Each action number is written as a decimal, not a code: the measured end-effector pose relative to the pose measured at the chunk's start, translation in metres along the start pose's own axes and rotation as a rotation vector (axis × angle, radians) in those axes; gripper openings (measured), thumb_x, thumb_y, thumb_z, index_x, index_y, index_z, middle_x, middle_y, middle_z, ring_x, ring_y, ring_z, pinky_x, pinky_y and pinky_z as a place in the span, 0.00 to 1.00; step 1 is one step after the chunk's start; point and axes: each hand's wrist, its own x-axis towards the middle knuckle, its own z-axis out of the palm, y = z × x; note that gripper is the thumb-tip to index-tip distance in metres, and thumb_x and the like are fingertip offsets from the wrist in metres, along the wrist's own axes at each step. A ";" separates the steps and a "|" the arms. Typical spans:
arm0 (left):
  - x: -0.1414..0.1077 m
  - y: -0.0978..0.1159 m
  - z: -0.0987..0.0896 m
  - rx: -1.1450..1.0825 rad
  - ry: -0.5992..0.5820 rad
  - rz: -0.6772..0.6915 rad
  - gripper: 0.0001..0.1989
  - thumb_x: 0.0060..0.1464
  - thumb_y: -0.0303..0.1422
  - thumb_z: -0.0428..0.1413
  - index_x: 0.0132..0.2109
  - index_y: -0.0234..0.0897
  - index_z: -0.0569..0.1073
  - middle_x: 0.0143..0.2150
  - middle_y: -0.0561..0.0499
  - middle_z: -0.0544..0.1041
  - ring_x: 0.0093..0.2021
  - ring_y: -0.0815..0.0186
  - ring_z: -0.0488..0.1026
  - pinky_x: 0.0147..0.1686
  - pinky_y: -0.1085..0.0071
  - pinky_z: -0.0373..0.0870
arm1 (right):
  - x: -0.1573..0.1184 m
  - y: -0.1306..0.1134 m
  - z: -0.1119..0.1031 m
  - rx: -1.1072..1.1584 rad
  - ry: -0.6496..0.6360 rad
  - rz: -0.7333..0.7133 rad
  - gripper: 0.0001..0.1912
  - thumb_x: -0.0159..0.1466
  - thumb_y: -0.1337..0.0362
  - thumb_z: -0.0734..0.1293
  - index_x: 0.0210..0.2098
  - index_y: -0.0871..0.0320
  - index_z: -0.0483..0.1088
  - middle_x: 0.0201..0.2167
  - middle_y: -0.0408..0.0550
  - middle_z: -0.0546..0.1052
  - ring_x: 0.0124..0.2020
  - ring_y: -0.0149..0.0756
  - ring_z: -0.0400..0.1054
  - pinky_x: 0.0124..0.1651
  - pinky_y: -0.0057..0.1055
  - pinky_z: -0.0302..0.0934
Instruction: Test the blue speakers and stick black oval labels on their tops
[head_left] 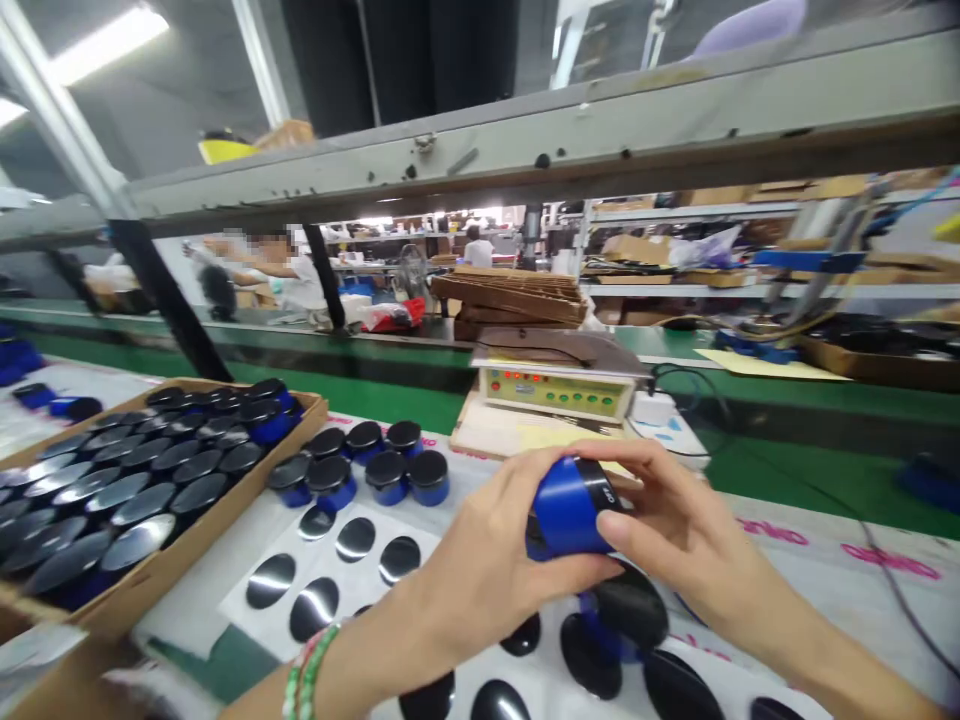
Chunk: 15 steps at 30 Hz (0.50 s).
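A blue cylindrical housing with a black band at one end (570,508) is tilted on its side between my two hands. My left hand (487,540) wraps round its left end, thumb underneath. My right hand (667,500) grips the black-banded end, its thumb pressed near small white lettering. Right below, another blue unit with a black disc top (626,610) stands on the work surface, partly hidden by my right hand. White sheets of round black discs (315,608) lie under and left of my hands. Several black-topped blue units (386,475) stand beyond the sheets.
A cardboard box (307,432) packed with black-topped blue units stands at the left. Behind my hands is a control box with red lights and green knobs (555,390). A cable (892,570) runs down the right side. A shelf beam (480,150) crosses overhead; a person (289,275) is beyond.
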 end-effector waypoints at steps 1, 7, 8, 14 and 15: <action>-0.007 -0.001 -0.003 0.019 0.045 -0.015 0.33 0.48 0.37 0.64 0.59 0.47 0.60 0.55 0.56 0.70 0.53 0.69 0.69 0.54 0.73 0.66 | 0.004 -0.001 0.008 -0.005 -0.004 -0.003 0.17 0.64 0.60 0.65 0.52 0.47 0.61 0.51 0.46 0.67 0.49 0.32 0.67 0.48 0.25 0.67; -0.049 -0.030 -0.030 0.164 0.129 -0.180 0.30 0.44 0.30 0.63 0.53 0.39 0.60 0.51 0.47 0.66 0.48 0.64 0.70 0.47 0.67 0.71 | 0.024 0.005 0.051 -0.396 -0.244 -0.120 0.23 0.65 0.55 0.62 0.59 0.49 0.58 0.58 0.51 0.64 0.55 0.40 0.65 0.51 0.34 0.67; -0.056 -0.039 -0.037 0.221 0.144 -0.216 0.31 0.43 0.30 0.62 0.53 0.40 0.59 0.51 0.47 0.65 0.48 0.63 0.70 0.48 0.66 0.71 | 0.022 0.011 0.058 -0.551 -0.262 -0.175 0.27 0.65 0.54 0.61 0.62 0.49 0.54 0.61 0.52 0.60 0.58 0.42 0.62 0.53 0.37 0.66; -0.095 -0.096 -0.085 0.528 0.248 -0.387 0.25 0.50 0.37 0.60 0.53 0.41 0.60 0.50 0.47 0.67 0.49 0.60 0.70 0.49 0.60 0.70 | -0.018 0.074 0.104 -1.141 -0.231 -0.752 0.27 0.66 0.48 0.56 0.55 0.60 0.67 0.54 0.53 0.71 0.49 0.47 0.70 0.41 0.40 0.71; -0.098 -0.104 -0.089 0.547 0.220 -0.382 0.26 0.49 0.38 0.60 0.53 0.40 0.61 0.50 0.46 0.68 0.50 0.59 0.69 0.49 0.59 0.69 | -0.025 0.082 0.111 -1.183 -0.248 -0.840 0.24 0.67 0.50 0.56 0.53 0.58 0.68 0.52 0.50 0.72 0.48 0.46 0.70 0.40 0.40 0.71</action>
